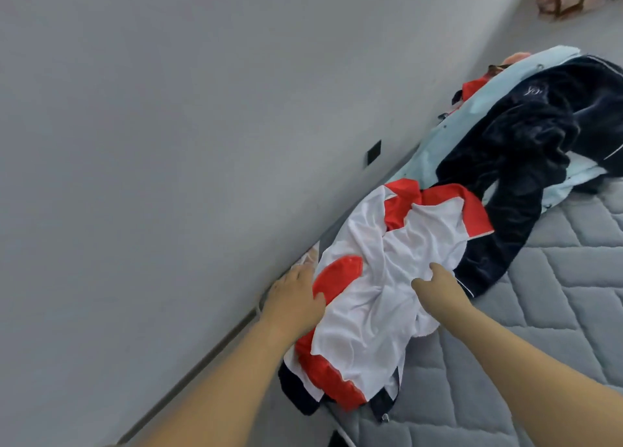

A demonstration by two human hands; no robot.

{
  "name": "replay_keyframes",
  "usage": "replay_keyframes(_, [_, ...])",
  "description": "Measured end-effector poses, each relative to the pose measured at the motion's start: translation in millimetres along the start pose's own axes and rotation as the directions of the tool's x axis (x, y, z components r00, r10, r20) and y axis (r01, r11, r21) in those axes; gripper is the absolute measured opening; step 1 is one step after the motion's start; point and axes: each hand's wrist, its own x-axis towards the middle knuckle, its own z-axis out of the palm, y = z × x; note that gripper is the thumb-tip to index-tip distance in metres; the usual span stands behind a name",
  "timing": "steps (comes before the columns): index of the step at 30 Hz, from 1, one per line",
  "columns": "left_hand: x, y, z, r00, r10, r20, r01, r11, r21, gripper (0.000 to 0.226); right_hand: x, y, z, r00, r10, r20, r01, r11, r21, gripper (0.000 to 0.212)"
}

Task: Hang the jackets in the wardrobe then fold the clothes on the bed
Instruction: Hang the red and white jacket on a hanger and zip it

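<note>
1. The red and white jacket lies crumpled, lining side out, on the grey quilted mattress, along the edge that runs beside the pale wall
2. My left hand rests on its red panel at the wall side; the thumb presses the cloth, but the fingers are partly hidden, so I cannot tell whether they have truly closed on it
3. My right hand pinches a gather of the white lining near the middle, fingers curled into the fold
4. I judge the jacket light and limp: the lining looks thin and soft, the red shell glossy and probably slippery, so a loose pinch may slide off
5. The lining alone is a poor hold, since it would likely pull away from the shell; I would rather find the collar or shoulders, which I cannot make out in this heap
6. The navy velvet garment and the pale blue shirt lie further along the mattress, the navy sleeve touching the jacket, so lifting may drag it
</note>
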Motion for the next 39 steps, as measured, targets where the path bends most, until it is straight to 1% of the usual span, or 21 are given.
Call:
replay_keyframes(4, [138,16,75,0.981,0.003,0.196,0.013,0.997,-0.081,0.049,108,21,23,0.992,0.121,-0.047,-0.113,0.981,0.155,0.048])
replay_keyframes(9, [283,38,129,0.994,-0.071,0.087,0.082,0.987,-0.137,0.066,221,40,33,0.948,0.253,-0.195,-0.194,0.941,0.278,0.061])
replay_keyframes(10, [301,39,137,0.995,-0.074,0.071,0.082,0.99,-0.114,0.06,239,41,35,0.927,0.3,-0.227,-0.221,0.922,0.318,0.066])
replay_keyframes(12, [315,37,150,0.996,-0.031,0.08,0.034,0.998,-0.044,0.028,266,42,37,0.856,0.406,-0.321,-0.261,0.874,0.411,0.072])
replay_keyframes(13, [311,34,155,0.996,0.018,0.088,-0.017,1.0,-0.014,0.023,273,43,37,0.813,0.446,-0.375,-0.242,0.843,0.48,0.07])
replay_keyframes(15, [283,24,160,0.984,0.12,0.132,-0.117,0.993,-0.03,0.031,277,45,38,0.761,0.476,-0.441,-0.104,0.76,0.641,0.058])
replay_keyframes(17, [238,6,160,0.945,0.172,0.277,-0.158,0.985,-0.073,0.032,268,49,40,0.769,0.442,-0.461,0.034,0.693,0.72,0.055])
replay_keyframes(19, [200,-15,150,0.887,0.104,0.45,-0.119,0.993,0.005,0.036,254,55,41,0.844,0.332,-0.421,0.084,0.693,0.716,0.066])
replay_keyframes(20, [192,-24,142,0.879,0.042,0.475,-0.065,0.997,0.031,0.038,247,56,40,0.893,0.286,-0.348,0.061,0.689,0.722,0.069])
replay_keyframes(21, [192,-30,134,0.897,-0.005,0.441,0.005,1.0,0.001,0.04,244,56,37,0.935,0.251,-0.251,0.01,0.687,0.727,0.067])
replay_keyframes(23, [210,-27,124,0.962,-0.062,0.267,0.097,0.988,-0.117,0.047,244,53,31,0.964,0.239,-0.119,-0.085,0.697,0.712,0.043])
replay_keyframes(25, [242,-12,121,0.989,-0.081,0.12,0.096,0.987,-0.128,0.079,247,48,28,0.959,0.26,-0.108,-0.116,0.716,0.688,0.024])
replay_keyframes(26, [257,-1,126,0.989,-0.09,0.121,0.101,0.991,-0.09,0.086,248,45,29,0.959,0.251,-0.133,-0.101,0.738,0.668,0.021])
replay_keyframes(27, [268,9,134,0.986,-0.093,0.141,0.1,0.994,-0.047,0.079,246,41,30,0.962,0.22,-0.161,-0.065,0.758,0.649,0.019])
replay_keyframes(29, [276,18,147,0.987,-0.091,0.133,0.102,0.992,-0.077,0.038,234,28,34,0.974,0.12,-0.192,0.03,0.773,0.633,0.02])
replay_keyframes(30, [272,17,147,0.991,-0.092,0.094,0.107,0.978,-0.178,0.022,224,19,35,0.981,0.068,-0.184,0.065,0.77,0.634,0.022])
replay_keyframes(32, [254,10,138,0.987,-0.148,0.062,0.158,0.834,-0.529,0.023,199,1,34,0.992,-0.022,-0.128,0.102,0.741,0.663,0.032])
replay_keyframes(34, [227,2,121,0.965,-0.196,0.175,0.262,0.655,-0.709,0.021,170,-17,30,0.997,-0.041,-0.059,0.071,0.681,0.729,0.034])
replay_keyframes(36, [194,-11,105,0.935,-0.181,0.306,0.339,0.712,-0.615,0.018,132,-42,25,0.999,-0.041,0.016,0.013,0.622,0.783,0.033])
replay_keyframes(38, [154,-20,85,0.864,-0.164,0.477,0.412,0.775,-0.48,0.013,87,-71,21,0.992,-0.115,0.047,0.032,0.604,0.796,0.036])
replay_keyframes(39, [133,-23,73,0.826,-0.158,0.542,0.442,0.779,-0.446,0.027,62,-86,19,0.983,-0.176,0.05,0.069,0.611,0.789,0.039])
